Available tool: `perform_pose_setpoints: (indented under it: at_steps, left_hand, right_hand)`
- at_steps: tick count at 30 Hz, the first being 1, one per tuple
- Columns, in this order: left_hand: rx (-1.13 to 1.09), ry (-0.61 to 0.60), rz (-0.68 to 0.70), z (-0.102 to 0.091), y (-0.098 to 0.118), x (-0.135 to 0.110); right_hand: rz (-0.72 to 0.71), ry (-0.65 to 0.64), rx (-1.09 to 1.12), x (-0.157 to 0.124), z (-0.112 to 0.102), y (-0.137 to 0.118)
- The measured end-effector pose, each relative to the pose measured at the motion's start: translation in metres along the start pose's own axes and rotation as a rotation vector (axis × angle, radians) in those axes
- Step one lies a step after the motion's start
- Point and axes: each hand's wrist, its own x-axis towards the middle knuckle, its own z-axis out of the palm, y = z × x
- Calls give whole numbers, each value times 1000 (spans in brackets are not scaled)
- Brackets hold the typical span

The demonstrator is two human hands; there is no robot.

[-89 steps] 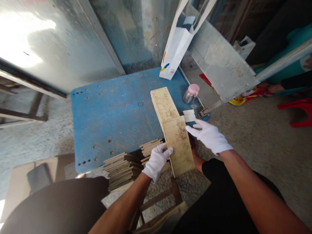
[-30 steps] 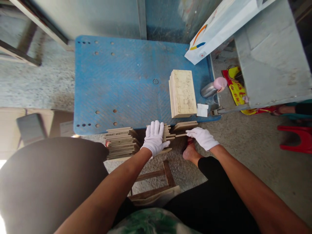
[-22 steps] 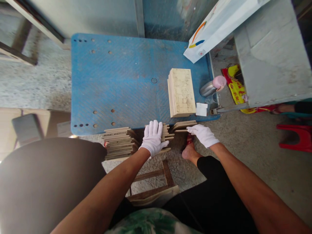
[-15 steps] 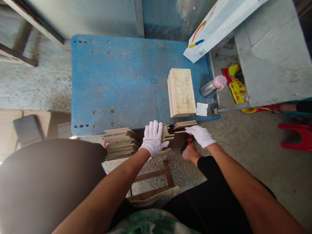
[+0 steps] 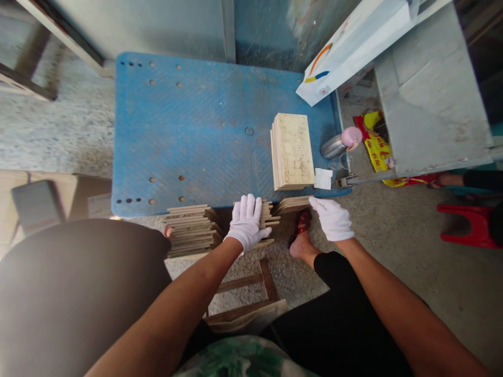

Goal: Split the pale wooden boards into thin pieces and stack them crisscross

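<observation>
- So, the left hand (image 5: 247,224), in a white cotton glove, lies palm down on a short stack of thin tan tiles (image 5: 268,215), fingers straight and pressed together, thumb to the side, not curled around the tiles.
- That stack sits just off the near edge of a blue perforated board (image 5: 176,131).
- The gloved right hand (image 5: 332,219) reaches across, fingers pressed together, tips at the end of a low tile pile (image 5: 293,205); whether they pinch a tile cannot be told.
- A taller tile stack (image 5: 192,230) stands just left of the left hand.
- A neat tile stack (image 5: 291,151) lies on the board, beside a white paper square (image 5: 323,178).
- Past it stand a steel flask with a pink lid (image 5: 334,147) and a white paper bag (image 5: 338,68).
- A bare foot (image 5: 302,243) in a red sandal rests under the right hand.
</observation>
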Motion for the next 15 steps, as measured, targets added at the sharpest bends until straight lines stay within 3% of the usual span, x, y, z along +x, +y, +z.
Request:
perform_pose_setpoints:
  at_steps: [6,10,15]
  left_hand:
    - [-18,-1,-6,-1,0,0]
    - [-15,-24,-15,-13,4,-1]
    - [36,-12,-38,-36,15,-25]
  right_hand:
    - [41,113,50,-13,-30,-19]
    - [53,146,105,-45,-53,-40]
    - [230,179,406,-89,-62,-57]
